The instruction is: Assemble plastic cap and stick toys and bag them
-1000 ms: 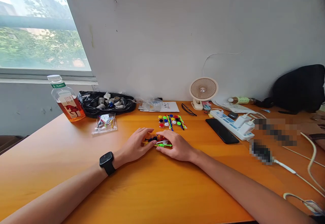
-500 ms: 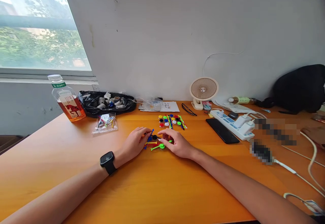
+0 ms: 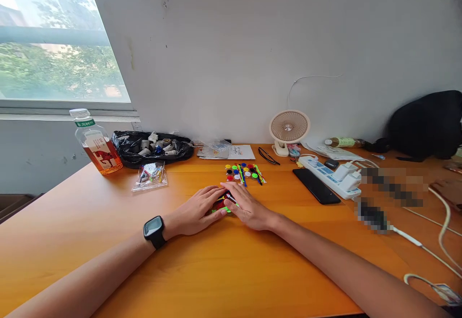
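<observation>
My left hand [image 3: 200,209] and my right hand [image 3: 246,207] lie close together on the orange table [image 3: 216,270], fingers stretched flat and cupped around a small heap of coloured plastic pieces [image 3: 224,203]: green, red, blue and yellow sticks with round heads. The fingertips of both hands touch the heap and almost meet over it. A black watch [image 3: 154,231] is on my left wrist. Just beyond my hands a second group of coloured round pieces and sticks [image 3: 244,172] is laid out in rows.
A bottle of tea [image 3: 96,142], a black bag of small parts [image 3: 151,147] and a clear packet [image 3: 149,175] stand at left. Papers [image 3: 231,152], glasses [image 3: 267,156], a small fan [image 3: 288,128], a phone [image 3: 315,185], a power strip [image 3: 330,176], cables and a black bag [image 3: 426,125] fill the right.
Both hands have drawn together, pushing the loose coloured pieces into a tighter heap between them; half a second ago the pieces lay more spread out.
</observation>
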`<state>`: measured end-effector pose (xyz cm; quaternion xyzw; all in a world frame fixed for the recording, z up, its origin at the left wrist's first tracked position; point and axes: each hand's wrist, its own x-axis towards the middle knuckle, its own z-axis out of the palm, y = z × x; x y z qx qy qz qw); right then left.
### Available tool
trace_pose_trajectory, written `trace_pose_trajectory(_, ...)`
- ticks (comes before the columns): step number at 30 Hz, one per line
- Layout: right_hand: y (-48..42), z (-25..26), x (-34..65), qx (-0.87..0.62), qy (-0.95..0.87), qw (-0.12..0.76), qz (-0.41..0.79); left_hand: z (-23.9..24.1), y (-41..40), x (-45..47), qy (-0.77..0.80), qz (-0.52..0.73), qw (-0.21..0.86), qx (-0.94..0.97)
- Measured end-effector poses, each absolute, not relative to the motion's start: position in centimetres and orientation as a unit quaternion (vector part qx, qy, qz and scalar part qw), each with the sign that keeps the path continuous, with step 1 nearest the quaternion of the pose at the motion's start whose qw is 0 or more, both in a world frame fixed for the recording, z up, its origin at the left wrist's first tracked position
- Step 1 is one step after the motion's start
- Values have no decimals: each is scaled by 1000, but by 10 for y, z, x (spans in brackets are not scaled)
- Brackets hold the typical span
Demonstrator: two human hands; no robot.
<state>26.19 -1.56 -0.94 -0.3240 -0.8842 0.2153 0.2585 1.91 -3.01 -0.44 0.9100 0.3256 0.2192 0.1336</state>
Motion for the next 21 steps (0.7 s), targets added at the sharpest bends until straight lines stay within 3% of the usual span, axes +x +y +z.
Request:
trace_pose_trajectory(7,-31,-11,248,-343,-881,268,185,0,-33,21,294,227,151,916)
trace_pose_trajectory(14,-14,-4,263,-384,-812,390,205,2,-35,20,304,234,159,910)
trace_pose_trajectory(21,6,-4,279,-366,-829,382,181,2,-34,22,317,250,158,901)
